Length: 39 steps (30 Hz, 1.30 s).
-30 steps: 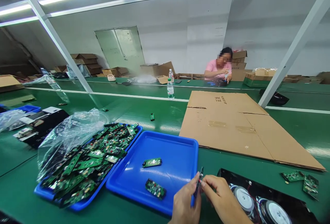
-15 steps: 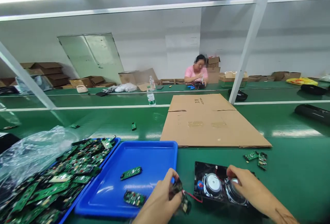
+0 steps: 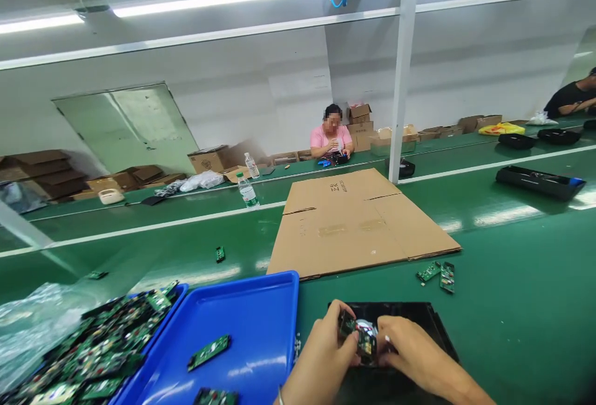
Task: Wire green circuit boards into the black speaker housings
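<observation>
My left hand [image 3: 326,349] is closed around a green circuit board [image 3: 367,348], held over a black speaker box [image 3: 419,313]. Close by on the right, my right hand [image 3: 410,349] has its fingers pinched together at the board's edge. What those fingers grip is hidden, perhaps a thin wire. The box lies on the green bench, and both hands cover most of its speakers. To the left, a blue tray [image 3: 261,305] holds a loose circuit board [image 3: 209,353] and another board [image 3: 215,396] cut off by the lower edge.
Many boards fill a second tray [image 3: 107,336] at far left beside clear plastic wrap [image 3: 41,318]. A flat cardboard sheet [image 3: 358,225] lies ahead. Two boards [image 3: 437,274] rest at right. A bottle [image 3: 248,191] and a black case [image 3: 540,182] stand farther off. Co-workers sit across.
My left hand has brought the board right, over the speaker box. My right hand has come in from the box's right side to meet it. The view has turned right and tilted.
</observation>
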Each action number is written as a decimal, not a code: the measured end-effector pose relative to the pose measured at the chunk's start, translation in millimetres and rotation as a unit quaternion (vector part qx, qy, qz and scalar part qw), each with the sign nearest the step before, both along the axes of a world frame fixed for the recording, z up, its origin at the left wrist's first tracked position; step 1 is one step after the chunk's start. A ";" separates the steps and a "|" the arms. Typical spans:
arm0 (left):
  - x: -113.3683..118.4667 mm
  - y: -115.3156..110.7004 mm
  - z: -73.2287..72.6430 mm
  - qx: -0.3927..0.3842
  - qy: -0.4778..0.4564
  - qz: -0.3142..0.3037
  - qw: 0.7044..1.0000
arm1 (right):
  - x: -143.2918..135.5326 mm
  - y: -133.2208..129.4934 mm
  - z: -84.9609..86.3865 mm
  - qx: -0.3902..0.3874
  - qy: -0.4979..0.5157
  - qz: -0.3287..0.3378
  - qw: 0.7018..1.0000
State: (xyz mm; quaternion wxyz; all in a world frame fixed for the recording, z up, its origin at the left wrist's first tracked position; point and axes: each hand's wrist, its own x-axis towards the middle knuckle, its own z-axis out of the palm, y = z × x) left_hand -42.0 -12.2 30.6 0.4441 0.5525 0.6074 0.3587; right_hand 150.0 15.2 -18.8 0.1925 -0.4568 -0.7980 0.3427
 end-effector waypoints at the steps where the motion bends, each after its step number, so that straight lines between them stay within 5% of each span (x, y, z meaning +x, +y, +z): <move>1: -1.0 2.9 2.4 -0.003 0.015 -0.010 1.000 | -2.1 -0.2 0.5 -0.015 0.029 -0.033 0.999; 4: -0.8 8.7 -0.7 -0.008 0.074 -0.035 0.997 | -6.7 -0.5 4.8 -0.059 0.133 -0.103 0.984; 8: 0.5 11.6 -10.5 -0.008 0.120 -0.041 0.992 | -9.6 -3.3 10.2 -0.187 0.234 -0.103 0.949; 10: 0.8 11.9 -11.5 -0.014 0.120 -0.040 0.992 | -11.0 -5.6 10.2 -0.190 0.240 -0.108 0.946; 16: 2.4 10.7 -8.4 -0.027 0.082 -0.049 0.995 | -16.6 -12.3 3.4 -0.012 0.158 -0.131 0.979; 30: 5.9 8.1 -4.7 -0.004 0.072 -0.036 0.997 | -10.7 -18.9 1.3 0.082 0.091 -0.035 0.992; 39: 12.5 6.6 -3.1 0.025 0.170 -0.076 0.982 | -21.5 -21.3 -2.9 0.418 0.005 -0.062 0.906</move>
